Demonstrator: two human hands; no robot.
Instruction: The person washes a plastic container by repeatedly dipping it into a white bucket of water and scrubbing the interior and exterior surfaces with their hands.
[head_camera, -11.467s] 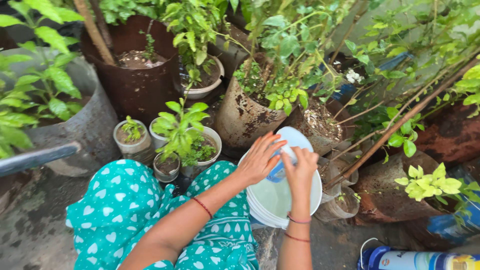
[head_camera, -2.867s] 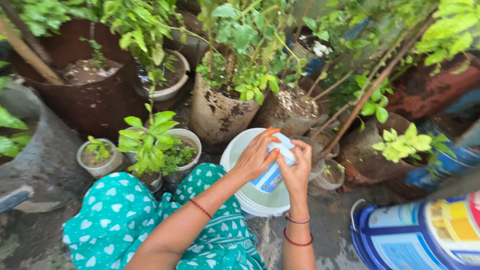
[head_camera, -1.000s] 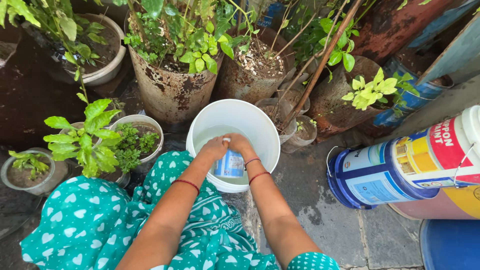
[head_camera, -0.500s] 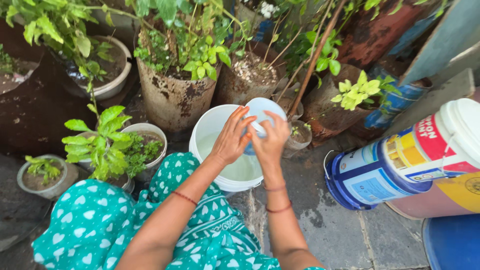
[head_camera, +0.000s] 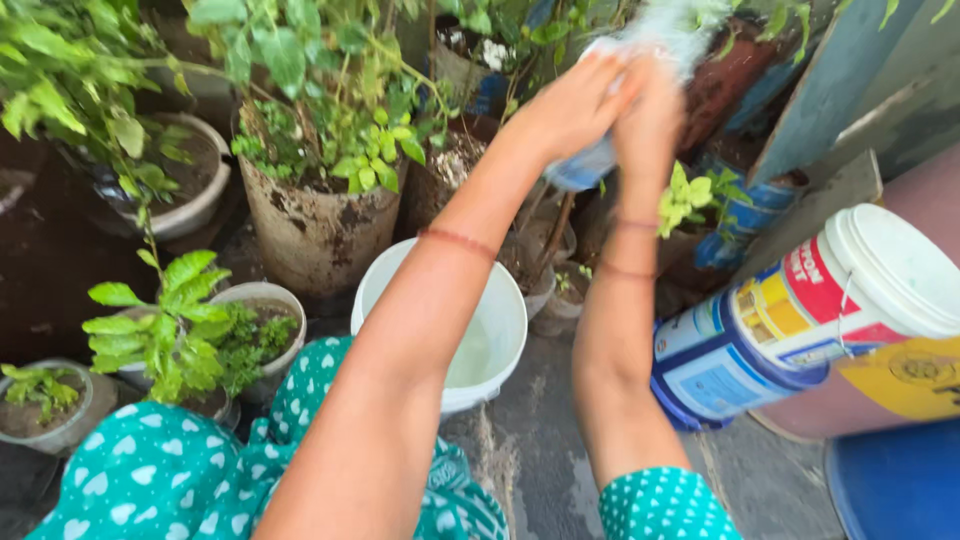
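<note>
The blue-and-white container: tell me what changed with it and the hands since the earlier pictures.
Both hands, left hand and right hand, lifted the blue-and-white container out of the white bucket, up and away toward the potted plants; it now looks blurred. Both hands kept their hold on it. The bucket, rusty pot and lying paint bucket stayed put.

An outdoor corner in soft daylight. The floor (head_camera: 560, 470) is grey stone slabs, damp and dark toward nine o'clock. Potted plants crowd the far side: a rusty metal pot (head_camera: 310, 230) at eleven o'clock, small pale pots (head_camera: 262, 300) at nine. At three o'clock a painted bucket (head_camera: 800, 310) lies on its side, with a grey board (head_camera: 830, 90) leaning at one o'clock.
</note>
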